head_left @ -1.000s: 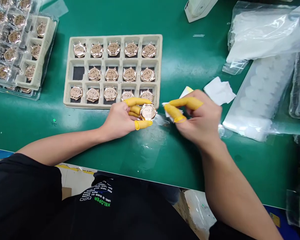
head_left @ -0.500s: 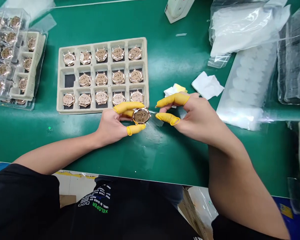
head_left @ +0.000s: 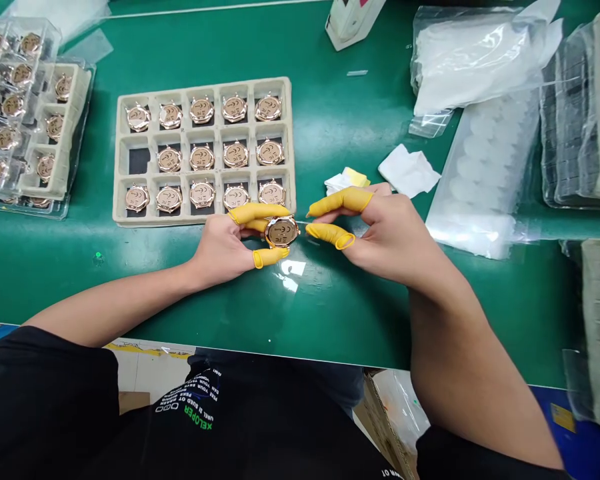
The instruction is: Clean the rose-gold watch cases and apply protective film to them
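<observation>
A rose-gold watch case (head_left: 282, 231), back side up with printed markings, is gripped at its rim between the yellow-cotted thumb and fingers of my left hand (head_left: 240, 240). Just to its right, my right hand (head_left: 380, 230) is pinched, also in yellow finger cots. A thin, clear strip of film (head_left: 302, 223) shows edge-on as a pale line between the watch case and my right fingertips; most of it is hard to see. Behind my left hand lies a beige compartment tray (head_left: 116, 173) with similar watch cases on dark pads. One left-column pocket holds only its pad.
Stacked trays of watch cases (head_left: 87, 87) stand at the left. Crumpled white wipes (head_left: 409, 172) and a folded wipe (head_left: 347, 180) lie behind my right hand. Bagged white sheets (head_left: 475, 60) and clear plastic trays (head_left: 570, 120) occupy the right. A white box (head_left: 347, 27) stands at the back.
The clear film beside the watch case has turned from a visible sheet to a thin line. My right hand has shifted slightly left; bright glints now show on the table below.
</observation>
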`<action>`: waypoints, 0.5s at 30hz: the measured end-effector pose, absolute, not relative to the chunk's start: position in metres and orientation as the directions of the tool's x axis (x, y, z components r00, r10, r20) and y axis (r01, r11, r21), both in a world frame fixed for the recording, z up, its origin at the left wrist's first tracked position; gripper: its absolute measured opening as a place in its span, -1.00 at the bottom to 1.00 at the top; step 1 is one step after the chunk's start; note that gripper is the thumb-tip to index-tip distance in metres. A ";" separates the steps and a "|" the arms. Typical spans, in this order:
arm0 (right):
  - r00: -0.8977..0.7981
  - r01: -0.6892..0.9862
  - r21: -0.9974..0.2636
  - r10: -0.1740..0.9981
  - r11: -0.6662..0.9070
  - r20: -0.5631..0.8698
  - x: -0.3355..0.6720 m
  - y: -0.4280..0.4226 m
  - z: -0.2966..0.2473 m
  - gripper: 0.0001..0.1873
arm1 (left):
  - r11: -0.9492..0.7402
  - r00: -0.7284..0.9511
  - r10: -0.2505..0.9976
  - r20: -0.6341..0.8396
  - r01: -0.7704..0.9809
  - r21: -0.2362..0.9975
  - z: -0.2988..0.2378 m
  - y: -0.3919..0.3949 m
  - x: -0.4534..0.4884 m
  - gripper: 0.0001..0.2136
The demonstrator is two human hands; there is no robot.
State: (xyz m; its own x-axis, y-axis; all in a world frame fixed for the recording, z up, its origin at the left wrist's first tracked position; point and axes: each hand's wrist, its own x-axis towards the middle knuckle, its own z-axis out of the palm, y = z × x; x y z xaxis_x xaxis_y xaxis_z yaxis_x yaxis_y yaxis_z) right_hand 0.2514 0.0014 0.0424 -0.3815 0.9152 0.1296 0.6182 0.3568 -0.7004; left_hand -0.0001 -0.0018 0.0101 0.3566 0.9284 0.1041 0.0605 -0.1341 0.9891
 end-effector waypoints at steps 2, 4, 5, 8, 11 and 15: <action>-0.389 0.595 -0.703 0.905 0.389 0.172 0.252 0.001 0.038 -0.87 | -0.078 0.358 0.932 0.051 0.060 0.995 0.012 -0.002 0.001 -0.49; -0.412 0.595 -0.675 0.887 0.436 0.210 0.252 0.001 0.036 -0.87 | 0.002 0.358 0.934 -0.016 0.041 0.999 0.013 -0.002 0.002 -0.47; -0.424 0.606 -0.645 0.875 0.465 0.232 0.252 0.000 0.037 -0.89 | 0.046 0.357 0.933 -0.052 0.026 0.999 0.014 -0.001 0.002 -0.45; -0.467 0.612 -0.553 0.822 0.566 0.325 0.252 -0.001 0.048 -0.91 | 0.168 0.346 0.926 -0.150 -0.021 0.986 0.015 0.001 0.003 -0.40; -0.412 0.382 -0.744 0.821 0.549 0.395 0.250 -0.003 0.060 -0.86 | 0.213 0.338 0.922 -0.186 -0.045 0.976 0.015 0.003 0.003 -0.37; -0.068 0.014 -0.967 0.965 0.254 0.252 0.231 -0.009 0.053 -0.77 | 0.216 0.345 0.920 -0.188 -0.044 0.975 0.015 0.003 0.003 -0.38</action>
